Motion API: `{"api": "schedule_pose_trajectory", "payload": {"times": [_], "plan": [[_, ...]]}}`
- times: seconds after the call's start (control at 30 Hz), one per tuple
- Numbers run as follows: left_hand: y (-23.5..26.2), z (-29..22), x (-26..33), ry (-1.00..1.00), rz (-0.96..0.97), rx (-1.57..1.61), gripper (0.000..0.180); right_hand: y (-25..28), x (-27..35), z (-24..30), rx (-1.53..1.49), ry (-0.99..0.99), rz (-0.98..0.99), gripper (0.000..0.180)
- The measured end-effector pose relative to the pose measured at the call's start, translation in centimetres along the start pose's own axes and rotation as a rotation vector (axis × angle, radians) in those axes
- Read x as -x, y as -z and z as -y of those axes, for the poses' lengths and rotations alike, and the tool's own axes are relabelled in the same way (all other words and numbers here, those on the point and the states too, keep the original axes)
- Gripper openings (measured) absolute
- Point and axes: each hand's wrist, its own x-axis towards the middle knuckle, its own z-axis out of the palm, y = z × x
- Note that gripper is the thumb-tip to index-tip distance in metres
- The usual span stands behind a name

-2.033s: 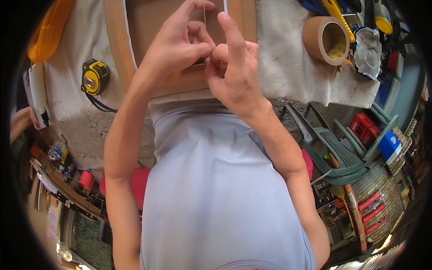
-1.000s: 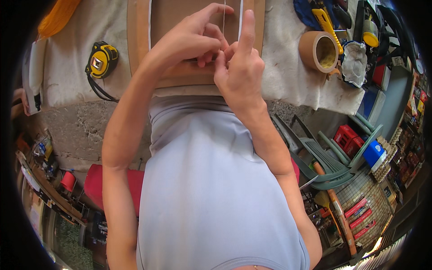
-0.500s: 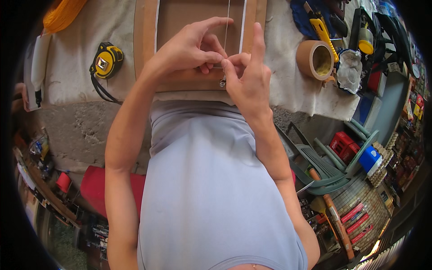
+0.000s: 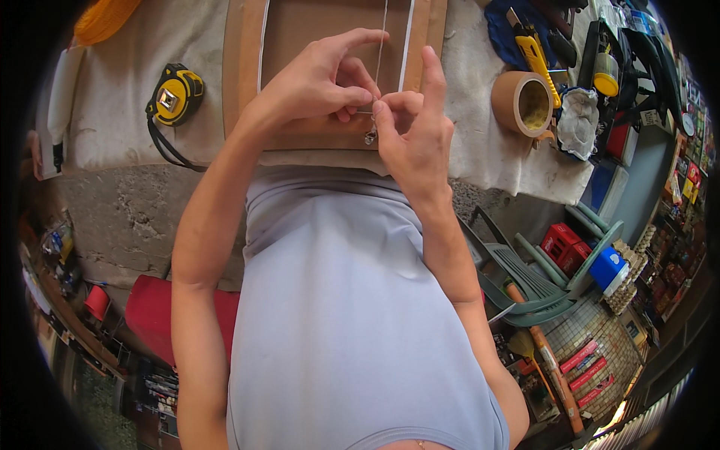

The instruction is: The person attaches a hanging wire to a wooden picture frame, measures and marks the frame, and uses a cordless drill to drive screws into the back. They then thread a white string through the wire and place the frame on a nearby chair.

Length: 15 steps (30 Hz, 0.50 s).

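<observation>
A thin light string runs down over a wooden frame with white inner edges and a brown backing. My left hand is over the frame's near side, thumb and curled fingers pinched at the string's lower part, index finger stretched across it. Close on its right, my right hand pinches the string between thumb and a bent finger, with the index finger pointing up. The fingertips of both hands nearly meet. Just below them, a small shiny metal piece shows at the frame's near rail; its exact kind is unclear.
A yellow-black tape measure lies left on the cloth-covered table, near a white tube and orange cord. At right are a brown tape roll and a yellow utility knife. Green chairs stand below the table.
Both hands keep their pinch at the string with barely any shift. My right index finger has tipped slightly. The whole view has moved a little.
</observation>
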Motion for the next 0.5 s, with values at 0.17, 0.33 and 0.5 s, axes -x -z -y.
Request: {"api": "schedule_pose_trajectory", "payload": {"times": [0.17,0.33,0.5], "plan": [[-0.19,0.10,0.04,-0.006,-0.016,-0.014,0.068,-0.09,0.10,0.47,-0.045,-0.025,-0.032,0.072],[-0.41,0.28,-0.01,-0.005,-0.041,-0.033,0.066,-0.13,0.18,-0.01,-0.023,0.036,-0.048,0.068],[-0.49,0.53,0.03,-0.031,-0.063,-0.027,0.068,-0.04,0.14,-0.25,-0.038,0.035,-0.045,0.065]]}}
